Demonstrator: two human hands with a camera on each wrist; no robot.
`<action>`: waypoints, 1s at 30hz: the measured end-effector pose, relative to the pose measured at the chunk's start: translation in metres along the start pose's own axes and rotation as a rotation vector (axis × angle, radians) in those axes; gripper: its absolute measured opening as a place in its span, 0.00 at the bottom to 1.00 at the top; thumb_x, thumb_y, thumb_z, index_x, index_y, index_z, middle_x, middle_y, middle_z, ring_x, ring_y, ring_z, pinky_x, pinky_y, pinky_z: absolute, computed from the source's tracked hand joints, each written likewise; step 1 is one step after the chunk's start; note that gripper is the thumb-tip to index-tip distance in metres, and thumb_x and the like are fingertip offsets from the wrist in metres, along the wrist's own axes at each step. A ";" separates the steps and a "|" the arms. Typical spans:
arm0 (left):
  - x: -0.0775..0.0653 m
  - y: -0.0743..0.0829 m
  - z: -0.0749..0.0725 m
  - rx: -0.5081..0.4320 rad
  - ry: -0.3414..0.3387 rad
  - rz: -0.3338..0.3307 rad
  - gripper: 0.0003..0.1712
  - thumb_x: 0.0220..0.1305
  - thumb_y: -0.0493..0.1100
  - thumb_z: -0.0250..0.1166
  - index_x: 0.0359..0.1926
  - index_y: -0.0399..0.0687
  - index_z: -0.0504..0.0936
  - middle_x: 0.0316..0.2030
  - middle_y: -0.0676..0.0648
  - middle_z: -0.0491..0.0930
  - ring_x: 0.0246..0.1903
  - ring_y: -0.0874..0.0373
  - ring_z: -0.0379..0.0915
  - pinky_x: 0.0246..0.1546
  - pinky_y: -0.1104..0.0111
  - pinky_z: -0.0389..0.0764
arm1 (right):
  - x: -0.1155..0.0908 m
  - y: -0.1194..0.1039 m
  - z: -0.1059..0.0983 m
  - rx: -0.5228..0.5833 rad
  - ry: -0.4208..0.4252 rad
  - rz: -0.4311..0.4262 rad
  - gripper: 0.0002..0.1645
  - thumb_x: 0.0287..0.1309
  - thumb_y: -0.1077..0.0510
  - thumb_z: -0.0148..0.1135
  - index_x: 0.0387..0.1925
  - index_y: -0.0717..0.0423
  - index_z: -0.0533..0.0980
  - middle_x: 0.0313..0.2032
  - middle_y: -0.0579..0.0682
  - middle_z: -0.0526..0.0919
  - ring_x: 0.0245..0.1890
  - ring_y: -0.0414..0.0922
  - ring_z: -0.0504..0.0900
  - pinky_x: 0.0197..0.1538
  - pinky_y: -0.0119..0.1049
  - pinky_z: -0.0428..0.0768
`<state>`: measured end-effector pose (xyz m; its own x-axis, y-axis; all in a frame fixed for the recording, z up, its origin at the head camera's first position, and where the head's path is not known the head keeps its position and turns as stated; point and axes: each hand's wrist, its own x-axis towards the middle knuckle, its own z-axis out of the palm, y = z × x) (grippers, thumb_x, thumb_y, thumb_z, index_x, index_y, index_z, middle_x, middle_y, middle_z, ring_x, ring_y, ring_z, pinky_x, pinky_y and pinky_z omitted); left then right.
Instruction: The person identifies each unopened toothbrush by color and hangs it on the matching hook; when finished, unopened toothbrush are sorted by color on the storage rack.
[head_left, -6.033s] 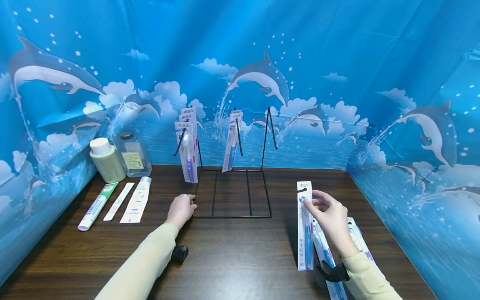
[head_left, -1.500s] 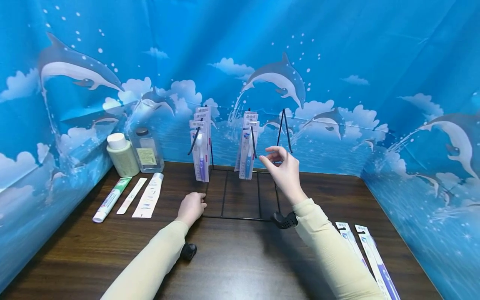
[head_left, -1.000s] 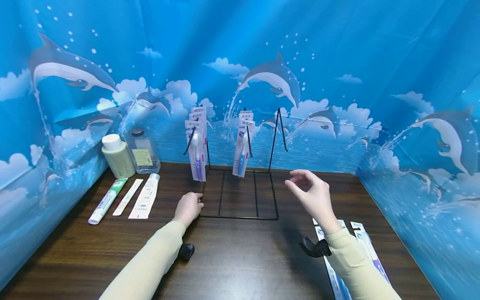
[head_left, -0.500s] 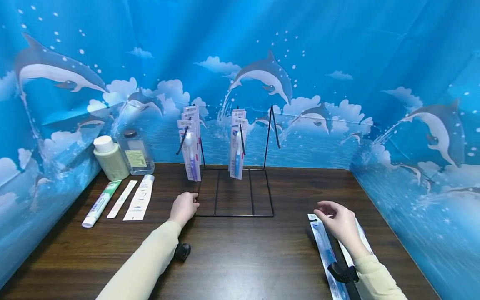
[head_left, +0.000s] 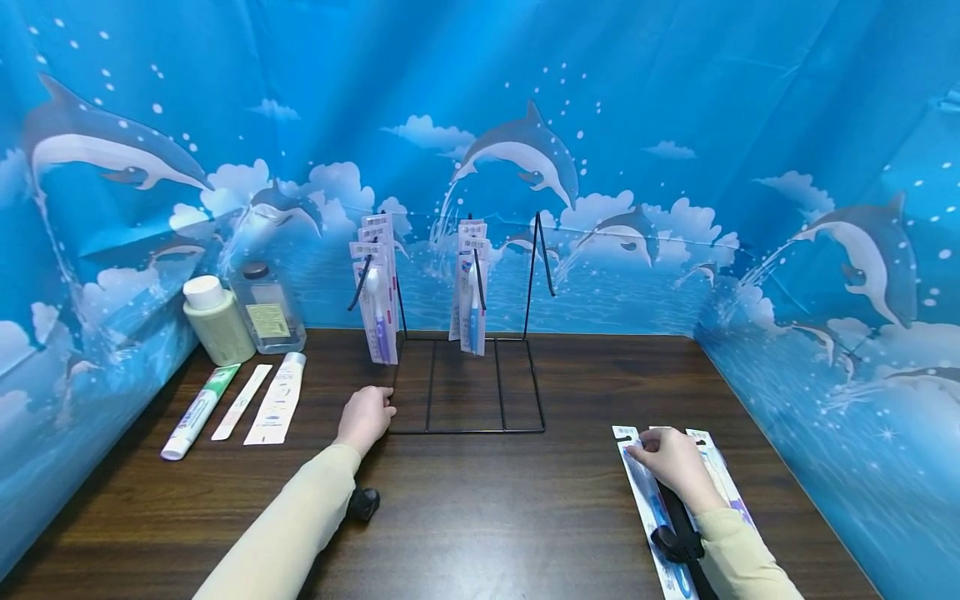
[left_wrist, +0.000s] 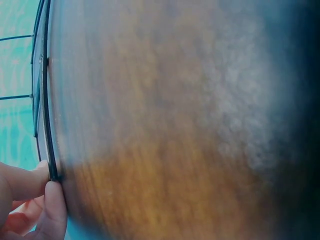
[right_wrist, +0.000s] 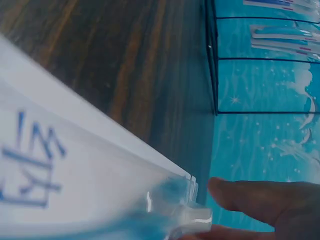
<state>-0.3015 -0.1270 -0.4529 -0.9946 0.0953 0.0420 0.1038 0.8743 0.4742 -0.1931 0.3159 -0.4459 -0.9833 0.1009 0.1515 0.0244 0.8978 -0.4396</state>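
Observation:
My left hand (head_left: 366,417) pinches the front left corner of a black wire display rack (head_left: 468,432), its thumb and fingers (left_wrist: 56,205) on the wire. Packaged toothbrushes (head_left: 377,308) hang on the left hook, and more packaged toothbrushes (head_left: 471,292) hang on the middle one. The right hook (head_left: 545,258) is bare. At the right of the table my right hand (head_left: 678,468) is over several packaged toothbrushes lying flat. Its fingers are at the hook-hole end of one package (right_wrist: 90,165), and the thumb (right_wrist: 240,195) stands apart from it. The palm covers part of the packages.
At the left stand a green bottle (head_left: 220,321) with a white cap and a clear bottle (head_left: 270,308). In front of them lie a toothpaste tube (head_left: 198,414), a narrow white packet (head_left: 242,402) and a white tube (head_left: 279,400). A dolphin-print curtain (head_left: 637,100) surrounds the table.
The toothbrush package my right hand held earlier hangs on the middle hook. My right hand has moved from the rack back down to the packages at right. The left hand stays on the rack.

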 end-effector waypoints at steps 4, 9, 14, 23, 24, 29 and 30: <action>0.001 0.000 0.001 0.006 -0.001 0.000 0.21 0.61 0.35 0.63 0.55 0.32 0.77 0.40 0.38 0.82 0.45 0.43 0.77 0.46 0.53 0.77 | 0.002 -0.004 0.001 -0.033 -0.009 0.002 0.15 0.46 0.55 0.71 0.24 0.67 0.81 0.17 0.49 0.78 0.19 0.43 0.72 0.25 0.39 0.71; 0.002 -0.001 0.001 0.014 0.000 0.001 0.21 0.61 0.35 0.63 0.55 0.32 0.77 0.39 0.38 0.82 0.44 0.43 0.78 0.46 0.53 0.76 | 0.003 -0.006 0.001 -0.051 -0.020 0.047 0.14 0.46 0.57 0.69 0.16 0.63 0.78 0.12 0.44 0.71 0.16 0.43 0.67 0.21 0.35 0.65; 0.001 0.000 0.001 0.014 -0.001 0.000 0.21 0.61 0.35 0.63 0.56 0.32 0.77 0.40 0.38 0.82 0.45 0.43 0.77 0.46 0.53 0.76 | 0.000 -0.005 -0.001 -0.037 -0.016 0.069 0.13 0.46 0.60 0.66 0.12 0.60 0.76 0.10 0.42 0.66 0.14 0.41 0.65 0.19 0.34 0.62; 0.000 0.001 0.001 0.003 -0.001 0.000 0.22 0.61 0.35 0.63 0.56 0.32 0.77 0.41 0.37 0.82 0.45 0.43 0.77 0.47 0.53 0.76 | -0.003 -0.015 -0.014 -0.005 0.041 0.093 0.10 0.47 0.57 0.64 0.19 0.61 0.77 0.14 0.46 0.73 0.17 0.43 0.69 0.20 0.36 0.66; 0.000 0.000 0.001 0.003 0.002 0.002 0.21 0.61 0.35 0.63 0.55 0.32 0.77 0.41 0.37 0.82 0.45 0.43 0.77 0.47 0.53 0.76 | -0.003 -0.017 -0.016 0.003 0.058 0.086 0.11 0.48 0.57 0.64 0.20 0.62 0.77 0.15 0.47 0.73 0.17 0.43 0.69 0.21 0.36 0.66; -0.001 0.000 0.001 0.006 0.008 0.005 0.21 0.60 0.35 0.63 0.55 0.32 0.77 0.40 0.38 0.82 0.44 0.43 0.78 0.46 0.53 0.76 | -0.005 -0.027 -0.025 0.041 0.141 0.061 0.11 0.51 0.56 0.64 0.25 0.63 0.79 0.22 0.55 0.82 0.21 0.46 0.75 0.26 0.37 0.72; -0.001 0.000 0.000 0.006 0.009 0.003 0.21 0.60 0.35 0.63 0.55 0.32 0.77 0.40 0.38 0.82 0.44 0.43 0.78 0.46 0.53 0.76 | -0.005 -0.030 -0.026 0.052 0.154 0.057 0.12 0.52 0.56 0.65 0.26 0.63 0.79 0.24 0.57 0.83 0.23 0.47 0.77 0.27 0.38 0.73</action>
<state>-0.3009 -0.1271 -0.4535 -0.9943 0.0936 0.0513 0.1067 0.8766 0.4692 -0.1837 0.3001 -0.4103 -0.9410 0.2198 0.2573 0.0664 0.8656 -0.4963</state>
